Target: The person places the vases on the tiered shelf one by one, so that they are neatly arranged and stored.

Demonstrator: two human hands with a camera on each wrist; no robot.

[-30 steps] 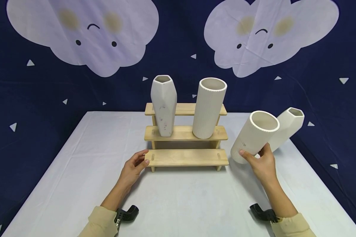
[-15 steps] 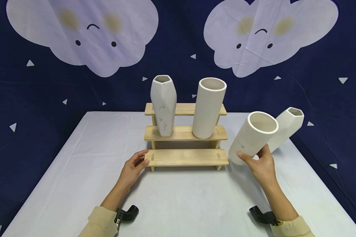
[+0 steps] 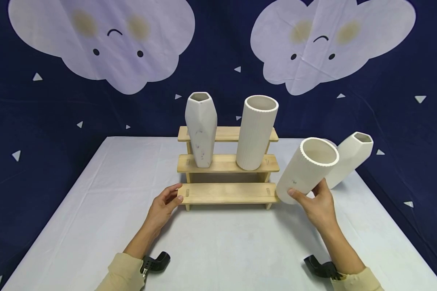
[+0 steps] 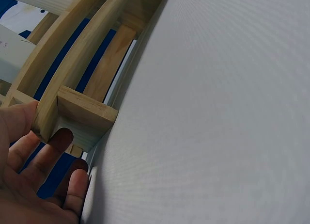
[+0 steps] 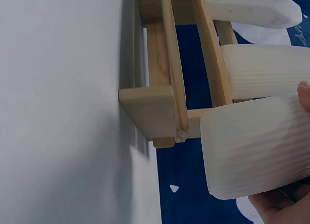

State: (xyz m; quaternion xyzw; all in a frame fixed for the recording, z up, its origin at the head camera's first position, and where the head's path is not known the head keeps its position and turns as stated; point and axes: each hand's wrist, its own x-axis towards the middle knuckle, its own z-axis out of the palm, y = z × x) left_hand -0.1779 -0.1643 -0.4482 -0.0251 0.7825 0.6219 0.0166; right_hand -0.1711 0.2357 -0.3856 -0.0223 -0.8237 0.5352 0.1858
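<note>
A three-step wooden display stand stands mid-table; my left hand pinches the left end of its lowest step, thumb above and a finger beneath in the left wrist view. My right hand grips a white ribbed cylindrical vase, tilted with its mouth to the right, its base by the lowest step's right end. In the right wrist view this vase appears off the table, beside the stand. On the middle step are a white faceted vase at left and another ribbed vase at right.
Behind the held vase, a second faceted white vase stands at the table's right side. A sliver of another pale thing shows between them. White cloth covers the table; a dark blue cloud-print curtain hangs behind it.
My right hand has moved the ribbed vase slightly left and toward me, closer to the stand's lowest step. The left hand and the stand have stayed put.
</note>
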